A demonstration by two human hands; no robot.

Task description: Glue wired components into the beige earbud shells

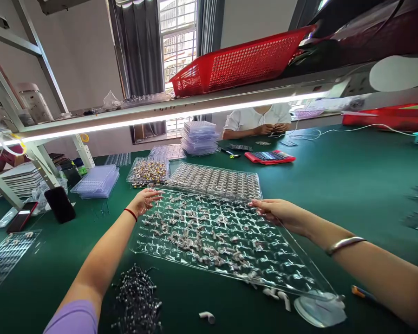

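A clear plastic tray [230, 241] is held tilted above the green table, its far edge higher than its near edge. My left hand [145, 200] grips the tray's far left corner, and my right hand [277, 211] pinches its right edge. Small white earbud-like parts [191, 241] lie loose and bunched across the tray's pockets. Right behind it rests another clear tray [219, 180] filled with rows of similar pale parts. One loose white part [206, 317] lies on the table near me, with a few more at the held tray's near edge.
At the near left is a pile of dark small parts [136, 299]. Stacked clear trays [199, 138], a tray of yellow-and-white pieces [149, 170] and a phone [60, 205] stand farther back. A lit shelf [153, 116] with a red basket [244, 62] crosses overhead. Another person [257, 123] sits opposite.
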